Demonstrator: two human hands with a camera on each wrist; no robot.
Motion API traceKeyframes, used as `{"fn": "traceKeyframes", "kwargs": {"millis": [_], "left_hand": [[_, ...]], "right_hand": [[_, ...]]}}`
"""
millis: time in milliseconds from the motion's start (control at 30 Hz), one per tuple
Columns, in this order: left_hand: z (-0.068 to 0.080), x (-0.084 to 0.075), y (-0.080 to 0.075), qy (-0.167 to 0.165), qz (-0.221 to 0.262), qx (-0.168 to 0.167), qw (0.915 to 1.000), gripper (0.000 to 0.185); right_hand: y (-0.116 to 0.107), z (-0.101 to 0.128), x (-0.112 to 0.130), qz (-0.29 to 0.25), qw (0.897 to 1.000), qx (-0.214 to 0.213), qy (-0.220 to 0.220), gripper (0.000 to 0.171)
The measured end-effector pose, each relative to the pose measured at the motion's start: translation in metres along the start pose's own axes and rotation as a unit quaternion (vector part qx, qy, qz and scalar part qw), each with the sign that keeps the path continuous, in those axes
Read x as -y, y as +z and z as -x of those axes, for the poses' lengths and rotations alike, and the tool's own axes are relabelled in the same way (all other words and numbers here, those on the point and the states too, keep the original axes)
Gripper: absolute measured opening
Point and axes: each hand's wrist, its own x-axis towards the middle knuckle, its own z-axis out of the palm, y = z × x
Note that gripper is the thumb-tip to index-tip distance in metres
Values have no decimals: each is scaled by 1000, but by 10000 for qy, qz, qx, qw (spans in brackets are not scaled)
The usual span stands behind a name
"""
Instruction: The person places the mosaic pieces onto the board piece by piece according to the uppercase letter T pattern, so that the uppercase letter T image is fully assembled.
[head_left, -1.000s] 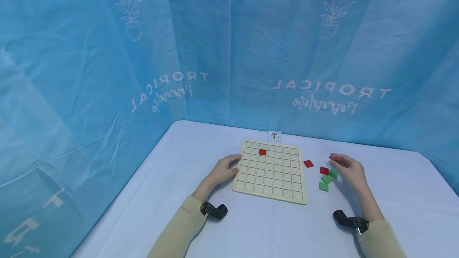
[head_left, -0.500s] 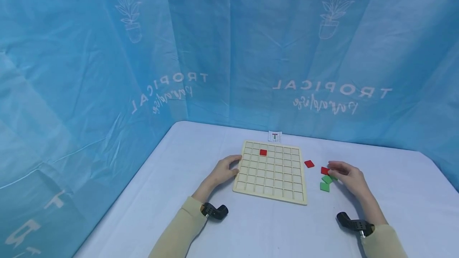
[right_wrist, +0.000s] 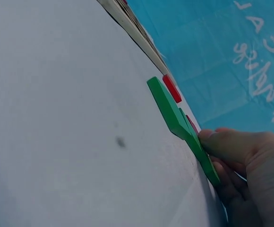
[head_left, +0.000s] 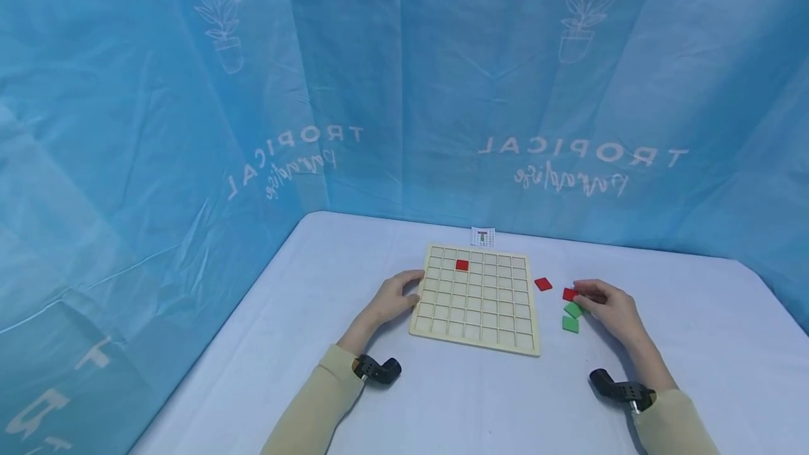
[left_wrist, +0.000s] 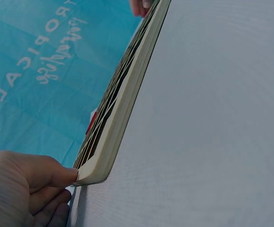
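Note:
In the head view a pale wooden grid board (head_left: 477,302) lies on the table with one red tile (head_left: 462,265) in a far-row cell. My left hand (head_left: 395,295) holds the board's left edge; in the left wrist view its thumb (left_wrist: 56,174) presses the board's corner, the other fingers curled beside it. Right of the board, my right hand (head_left: 608,306) pinches a second red tile (head_left: 569,294) between thumb and fingers. Two green tiles (head_left: 571,324) show close to that hand; one nearby green tile (right_wrist: 208,165) is overlapped by the fingers. A third red tile (head_left: 543,284) lies apart, nearer the board.
A small printed card (head_left: 483,236) with a red and green T pattern lies behind the board. White cloth (head_left: 480,406) covers the table. Blue printed curtains (head_left: 442,90) rise at the back and left. A black wrist camera (head_left: 622,390) sits on each forearm.
My right hand has come down and leftward from above the tiles onto the red one, covering the green tile beside it. The left hand stays on the board.

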Motion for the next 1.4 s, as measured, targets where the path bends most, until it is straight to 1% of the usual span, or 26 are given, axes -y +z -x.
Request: {"fn": "traceKeyframes", "kwargs": {"millis": [200,567,767,900,1000,1067,1167,1267,1300,1400], "left_hand": [[0,0,-4,-23,-44,-9,10000,51],[2,1,-6,-138,-128,30,9998,51],[1,0,-8,-259,-245,1,9994,52],[2,1,-11,-245,-292,6,9993,52],[2,0,-13,-210,-267,-60,9994,52],[1,-1,-11,-189,-264,-52,9995,52],[-1,-4,-6,-55,-228,64,9997,51],[-2,-8,-1,26,-181,165,9997,51],[-2,-9,0,26,-154,145,9998,51],[0,-8,-1,-107,-153,37,9998,51]], "right_hand": [[6,-5,2,-26,9998,-199,-26,33],[11,-6,5,9,9998,-161,111,38],[10,-7,6,39,10000,-54,-73,39],[13,-8,7,16,9996,-204,-193,35],[15,-9,6,44,9988,-375,-310,36],[13,-8,6,90,9984,-456,-325,37],[5,-3,4,211,9972,-679,-248,37],[-3,1,3,287,9961,-815,-162,35],[-4,1,3,281,9962,-815,-149,36],[-3,-1,6,189,9973,-697,-124,40]]}}
